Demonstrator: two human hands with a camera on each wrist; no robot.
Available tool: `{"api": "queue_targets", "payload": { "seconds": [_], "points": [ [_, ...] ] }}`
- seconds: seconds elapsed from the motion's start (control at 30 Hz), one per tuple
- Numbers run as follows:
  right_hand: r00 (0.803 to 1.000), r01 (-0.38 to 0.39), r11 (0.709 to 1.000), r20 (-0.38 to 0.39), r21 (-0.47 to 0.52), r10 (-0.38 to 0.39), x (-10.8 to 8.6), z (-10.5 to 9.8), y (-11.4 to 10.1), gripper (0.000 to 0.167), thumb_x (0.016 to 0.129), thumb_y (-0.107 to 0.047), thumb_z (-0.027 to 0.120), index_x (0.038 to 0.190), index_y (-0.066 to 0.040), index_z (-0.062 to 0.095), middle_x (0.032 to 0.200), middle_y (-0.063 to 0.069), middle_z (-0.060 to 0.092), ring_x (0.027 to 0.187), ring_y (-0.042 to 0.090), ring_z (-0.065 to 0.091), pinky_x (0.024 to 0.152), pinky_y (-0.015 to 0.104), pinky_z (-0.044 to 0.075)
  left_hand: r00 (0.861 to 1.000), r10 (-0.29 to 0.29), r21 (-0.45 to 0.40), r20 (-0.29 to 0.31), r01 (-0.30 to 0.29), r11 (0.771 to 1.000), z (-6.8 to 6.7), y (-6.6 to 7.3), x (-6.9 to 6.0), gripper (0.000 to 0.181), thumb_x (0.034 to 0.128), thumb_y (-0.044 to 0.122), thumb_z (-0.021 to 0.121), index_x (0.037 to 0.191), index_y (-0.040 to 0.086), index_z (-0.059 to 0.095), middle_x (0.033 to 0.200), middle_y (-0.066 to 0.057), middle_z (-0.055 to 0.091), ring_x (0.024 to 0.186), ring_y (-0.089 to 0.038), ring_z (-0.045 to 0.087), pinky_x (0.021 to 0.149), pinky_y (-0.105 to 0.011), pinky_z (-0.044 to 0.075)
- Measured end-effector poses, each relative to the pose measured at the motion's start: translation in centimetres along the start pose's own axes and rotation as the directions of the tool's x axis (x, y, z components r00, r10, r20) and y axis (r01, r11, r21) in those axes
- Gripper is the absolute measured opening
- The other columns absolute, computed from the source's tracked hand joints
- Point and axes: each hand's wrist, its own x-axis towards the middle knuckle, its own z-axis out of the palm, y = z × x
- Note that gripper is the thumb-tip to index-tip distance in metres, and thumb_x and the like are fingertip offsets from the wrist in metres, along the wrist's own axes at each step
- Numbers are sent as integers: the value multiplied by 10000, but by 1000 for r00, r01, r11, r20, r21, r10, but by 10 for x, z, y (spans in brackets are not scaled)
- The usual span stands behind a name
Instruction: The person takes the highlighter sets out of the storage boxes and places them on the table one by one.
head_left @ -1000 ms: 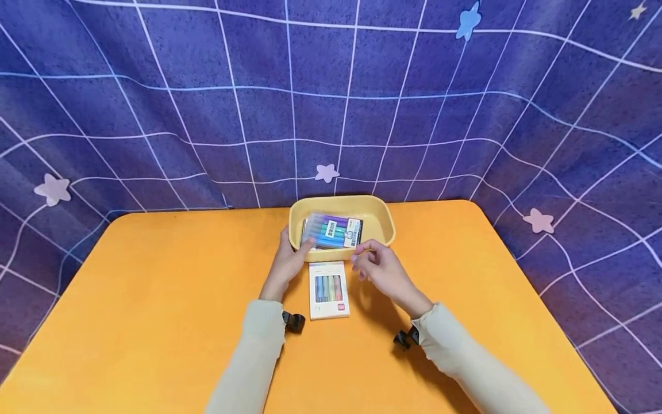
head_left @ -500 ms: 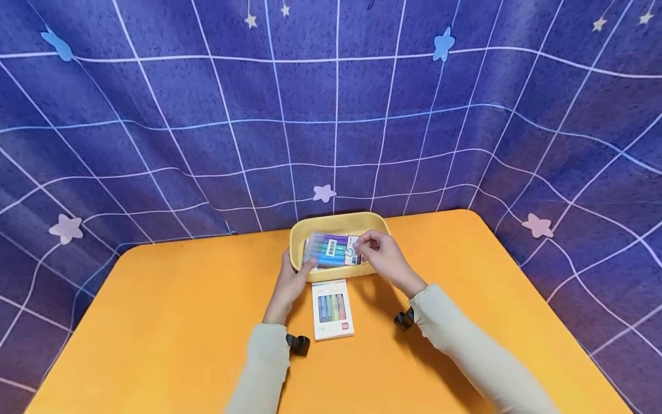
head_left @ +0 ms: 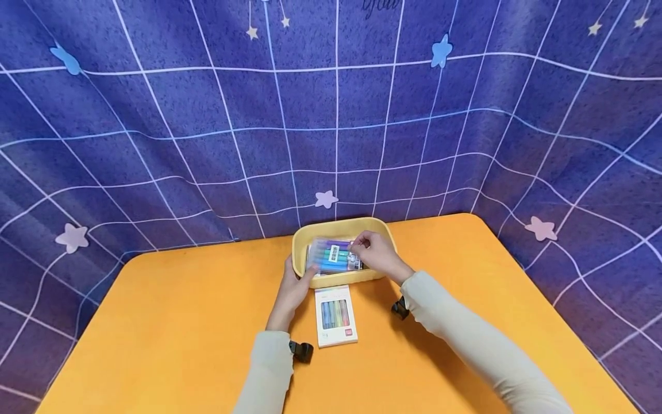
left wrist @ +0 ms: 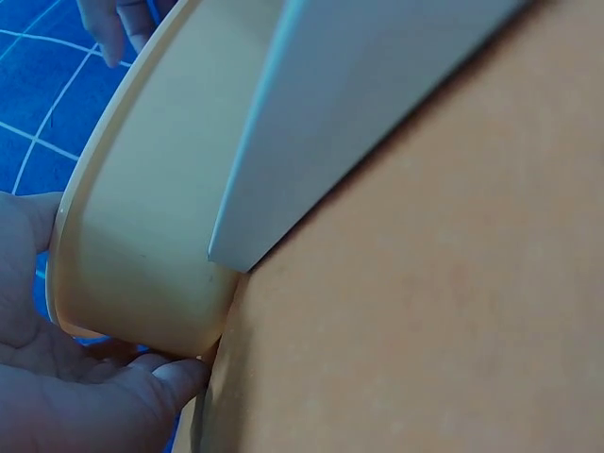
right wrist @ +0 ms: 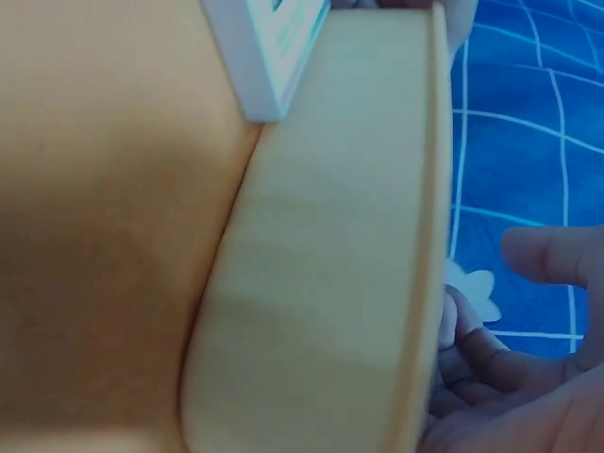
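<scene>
A yellow tray holds a clear pack of coloured pens. My left hand grips its front left corner, thumb over the rim and other fingers low on the outer wall, as the left wrist view shows at the hand and tray. Reaching over the tray's right part, my right hand has its fingertips by the pack's labelled end; contact is unclear. In the right wrist view, this hand's thumb stands apart from its bent fingers, partly hidden behind the tray wall.
Just in front of the tray, a white box with a window showing coloured sticks lies on the orange table. Something dark lies under the pen pack. A blue curtain with pale lines and stars hangs behind the table and along both sides.
My right hand has moved from the tray's front right edge to above its inside, over the pack's labelled end. My left hand keeps its hold on the tray. The head view has tilted upward.
</scene>
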Motion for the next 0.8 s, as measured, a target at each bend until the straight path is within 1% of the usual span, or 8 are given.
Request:
{"api": "queue_targets", "payload": {
  "seconds": [0.13,0.2,0.33,0.43,0.53,0.7,0.8],
  "points": [
    [1000,-20,1000,4,12,20,4,1,6,155,958,-223,639,959,-71,672,896,59,649,759,176,519,676,275,418,1000,-1,-12,6,1,1000,1,-2,-2,800,1006,352,605,1614,156,123,1612,-183,340,1521,-379,286,1237,-597,217],
    [999,-36,999,4,-6,36,6,1,9,173,966,-244,638,956,-74,666,852,46,618,736,179,504,660,279,404,1000,-1,-13,15,1,1000,2,-2,-1,803,1007,363,602,1615,158,119,1629,-179,311,1531,-377,265,1241,-591,214],
    [997,-69,991,22,-114,72,13,1,13,242,953,-302,662,943,-61,642,775,27,586,686,170,526,635,265,413,1000,-5,-10,24,5,1000,1,0,-2,816,1005,397,598,1618,166,111,1651,-175,268,1542,-379,235,1244,-595,200],
    [994,-85,975,53,-206,98,18,1,13,313,945,-352,666,978,-44,621,796,35,601,715,177,557,686,274,444,1000,-5,-15,22,6,1000,-1,1,-4,822,1006,398,597,1619,161,104,1654,-175,260,1543,-379,232,1245,-595,198],
    [990,-89,962,82,-257,114,23,-1,13,380,951,-391,651,1045,-29,589,827,56,592,750,198,553,723,301,448,1000,-3,-23,18,3,1000,-2,2,-4,816,1008,379,596,1618,155,103,1648,-174,273,1540,-373,240,1244,-593,203],
    [989,-106,963,79,-246,129,29,-1,14,404,948,-400,644,1060,-24,548,887,87,570,807,223,537,700,302,426,1000,0,-28,16,0,1000,-2,2,-2,813,1008,384,594,1619,168,104,1641,-172,289,1536,-376,251,1238,-603,211],
    [985,-129,962,77,-242,151,32,1,18,407,944,-401,644,1063,-25,545,917,87,572,827,220,536,684,285,419,1000,-10,-26,19,11,1000,-1,1,-2,811,1007,383,596,1619,182,104,1641,-166,293,1536,-371,253,1240,-599,209]
  ]
}}
